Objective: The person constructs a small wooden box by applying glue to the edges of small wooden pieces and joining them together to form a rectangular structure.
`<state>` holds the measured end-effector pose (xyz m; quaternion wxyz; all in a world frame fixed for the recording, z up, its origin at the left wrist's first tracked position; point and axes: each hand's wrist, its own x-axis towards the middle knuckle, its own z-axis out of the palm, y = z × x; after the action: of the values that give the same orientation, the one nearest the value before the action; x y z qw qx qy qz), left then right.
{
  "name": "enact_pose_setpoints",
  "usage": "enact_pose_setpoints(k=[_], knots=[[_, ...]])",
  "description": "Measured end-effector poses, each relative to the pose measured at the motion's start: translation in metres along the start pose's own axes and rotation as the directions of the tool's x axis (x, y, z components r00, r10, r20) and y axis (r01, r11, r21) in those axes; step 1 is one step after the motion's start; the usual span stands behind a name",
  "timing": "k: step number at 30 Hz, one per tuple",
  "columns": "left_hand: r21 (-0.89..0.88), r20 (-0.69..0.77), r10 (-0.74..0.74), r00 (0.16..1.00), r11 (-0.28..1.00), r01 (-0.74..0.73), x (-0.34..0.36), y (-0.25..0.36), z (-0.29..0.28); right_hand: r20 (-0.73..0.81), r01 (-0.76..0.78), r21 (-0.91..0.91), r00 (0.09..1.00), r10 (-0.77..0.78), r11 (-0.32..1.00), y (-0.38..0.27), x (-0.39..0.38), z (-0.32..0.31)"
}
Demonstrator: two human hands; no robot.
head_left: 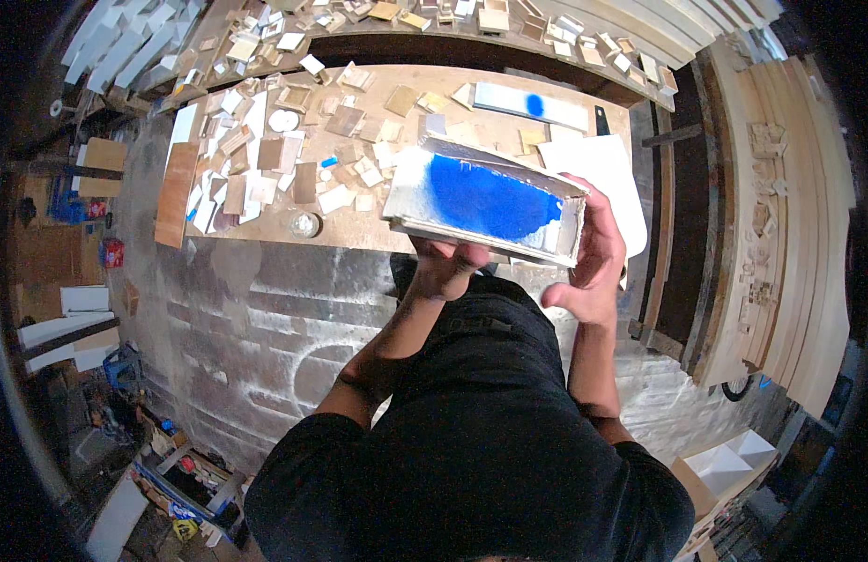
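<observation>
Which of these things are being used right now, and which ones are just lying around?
Being used:
- shallow blue-patched box, held by the left fingers, with the right fingers at its right end

Lying around, it seems:
- white board with a blue spot
- wood scraps
- small round container

There are two hands [600, 262], one box [490, 201] and, from it, one clear jar [304, 224] at nine o'clock, one blue-spotted board [509, 100] at one, dozens of wood pieces [345, 120] around ten.

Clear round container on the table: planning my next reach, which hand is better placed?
Likely the left hand: it's nearer the clear round container; the right hand is at the right end of the blue-painted box.
</observation>
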<state>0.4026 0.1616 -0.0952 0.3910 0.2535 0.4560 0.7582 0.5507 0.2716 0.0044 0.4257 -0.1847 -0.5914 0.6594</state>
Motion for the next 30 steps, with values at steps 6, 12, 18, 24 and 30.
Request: enact_pose_setpoints(k=[6, 12, 18, 24, 30], knots=[[0.188, 0.225, 0.402, 0.887, 0.876, -0.444, 0.007, 0.043, -0.024, -0.079, -0.048, -0.08, 0.996, 0.042, 0.996, -0.006, -0.002, 0.064], [0.473, 0.349, 0.497, 0.795, 0.639, -0.607, 0.01, 0.09, -0.055, -0.096, -0.004, -0.17, 0.995, -0.013, 0.985, 0.004, -0.005, 0.103], [0.188, 0.317, 0.411, 0.855, 0.856, -0.481, 0.006, 0.108, -0.079, -0.15, -0.046, -0.176, 0.989, 0.02, 0.983, 0.013, -0.009, 0.138], [0.279, 0.334, 0.255, 0.907, 0.893, -0.354, 0.009, 0.119, -0.103, -0.203, -0.057, -0.117, 0.979, 0.032, 0.992, 0.035, -0.019, 0.159], [0.182, 0.317, 0.501, 0.805, 0.801, -0.571, 0.024, 0.157, -0.095, -0.077, -0.01, -0.045, 0.997, 0.007, 0.999, 0.058, -0.012, 0.155]])
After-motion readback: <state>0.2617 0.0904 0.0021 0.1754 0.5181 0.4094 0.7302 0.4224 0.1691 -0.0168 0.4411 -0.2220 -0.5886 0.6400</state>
